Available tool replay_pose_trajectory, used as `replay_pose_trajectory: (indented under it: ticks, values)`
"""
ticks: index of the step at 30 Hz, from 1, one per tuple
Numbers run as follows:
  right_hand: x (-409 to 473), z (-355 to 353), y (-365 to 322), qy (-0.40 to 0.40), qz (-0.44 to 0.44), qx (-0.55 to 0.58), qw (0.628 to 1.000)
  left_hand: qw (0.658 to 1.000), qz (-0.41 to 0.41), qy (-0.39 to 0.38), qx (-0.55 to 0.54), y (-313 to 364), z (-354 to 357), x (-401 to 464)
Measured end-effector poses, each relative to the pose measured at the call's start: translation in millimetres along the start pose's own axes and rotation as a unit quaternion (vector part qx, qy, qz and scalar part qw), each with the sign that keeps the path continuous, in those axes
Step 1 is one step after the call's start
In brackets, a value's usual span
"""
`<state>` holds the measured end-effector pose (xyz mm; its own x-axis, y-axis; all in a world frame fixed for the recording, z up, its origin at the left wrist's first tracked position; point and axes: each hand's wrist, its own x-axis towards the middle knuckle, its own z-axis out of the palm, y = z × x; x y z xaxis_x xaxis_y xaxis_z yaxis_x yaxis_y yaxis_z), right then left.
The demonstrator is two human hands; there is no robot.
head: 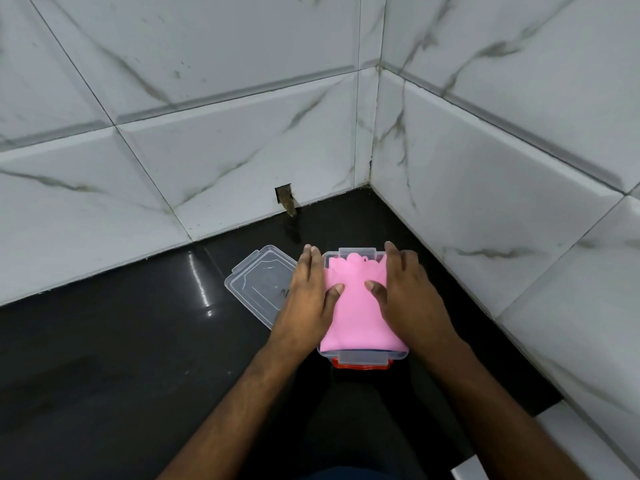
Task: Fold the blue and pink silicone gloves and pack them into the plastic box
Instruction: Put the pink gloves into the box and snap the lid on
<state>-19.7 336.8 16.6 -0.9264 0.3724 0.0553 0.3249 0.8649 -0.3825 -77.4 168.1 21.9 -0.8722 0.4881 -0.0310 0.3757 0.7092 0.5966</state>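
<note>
Both hands pressed flat on the pink glove in the plastic box.

The plastic box (362, 355) stood on the black desk (104, 358) near the tiled corner, with the folded pink glove (355, 306) lying in it. The left hand (308, 299) and right hand (408, 299) lay spread along the box's two sides, thumbs resting on the glove. The clear lid (258, 284) lay just left of the box. Something red (362, 364) showed under the box's near edge.
</note>
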Motion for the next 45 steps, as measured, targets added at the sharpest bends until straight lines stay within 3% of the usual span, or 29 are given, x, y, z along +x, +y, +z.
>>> replay_pose_trajectory:
  ticks: [3, 6, 10, 16, 30, 35, 38, 42, 45]
  values:
    - [-9, -13, 7, 0.014, -0.023, 0.008, 1.0, 0.992, 0.101, 0.068, 0.033, -2, -11, -12]
    - [-15, -24, 13, -0.05, -0.1, -0.048, 0.993, 0.967, 0.203, -0.02, 0.151, 1, -14, -15]
    - [-15, -21, 15, -0.171, -0.152, -0.161, 0.96, 0.948, 0.148, -0.168, 0.226, 5, -7, -5]
    - [-5, -9, 22, -0.2, -0.098, -0.218, 0.95, 0.939, 0.08, -0.247, 0.227, 7, -11, 12]
    - [3, -1, 15, -0.244, -0.065, -0.235, 0.939, 0.954, 0.006, -0.178, 0.241, 28, 23, 14]
    - [3, 2, 8, -0.22, -0.057, -0.228, 0.947, 0.963, 0.051, -0.147, 0.222, 16, 22, 9]
    - [1, -3, 8, -0.21, -0.061, -0.204, 0.954, 0.981, 0.049, -0.119, 0.148, 10, 17, 4]
    - [-1, -11, -7, -0.127, -0.074, -0.149, 0.978, 0.999, 0.029, 0.02, -0.016, 1, 3, -4]
    - [-1, -11, -32, -0.077, -0.092, -0.1, 0.988, 0.995, -0.009, 0.096, -0.025, -17, -5, -10]
